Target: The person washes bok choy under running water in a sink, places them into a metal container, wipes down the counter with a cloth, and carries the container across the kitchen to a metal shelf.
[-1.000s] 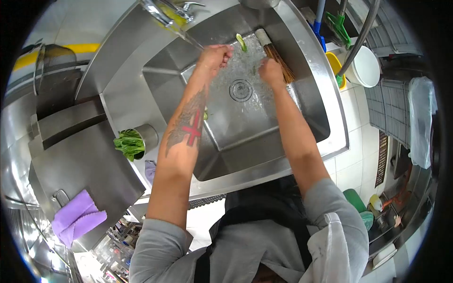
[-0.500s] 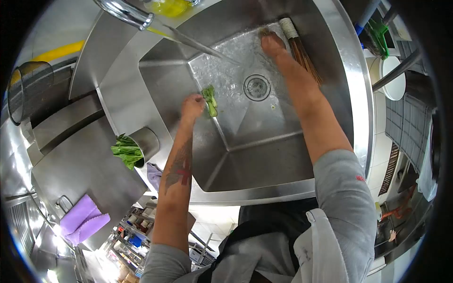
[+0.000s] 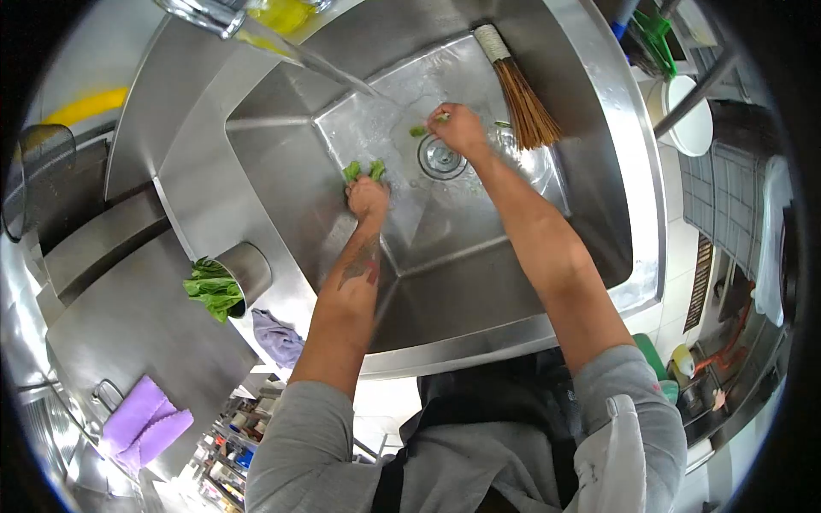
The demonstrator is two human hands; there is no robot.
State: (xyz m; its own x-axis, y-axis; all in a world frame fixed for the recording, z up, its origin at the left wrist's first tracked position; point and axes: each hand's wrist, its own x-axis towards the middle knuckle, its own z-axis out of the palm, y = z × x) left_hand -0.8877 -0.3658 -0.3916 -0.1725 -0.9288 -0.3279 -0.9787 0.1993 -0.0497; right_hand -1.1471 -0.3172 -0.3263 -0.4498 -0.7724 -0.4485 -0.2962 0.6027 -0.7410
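**Greens in both hands, loose bits left in the sink**

Left hand (image 3: 368, 202): grip closed on leafy greens (image 3: 377, 169) in the sink (image 3: 600, 103). Right hand (image 3: 459, 130): grip apparently pinching a green scrap (image 3: 442, 117) near the drain (image 3: 443, 158). Leaf bits (image 3: 417, 132) lie uncollected. The steel bench (image 3: 205, 188) carries a greens-filled canister (image 3: 251, 272); tiled floor (image 3: 681, 244) beyond.

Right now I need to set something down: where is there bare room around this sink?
Widest: the steel surface between the purple cloth and the metal cup. Also the sink floor on the near side of the drain. Crowded: beyond it, with the right hand, leaf scraps and brush; left of it, the left hand and greens.
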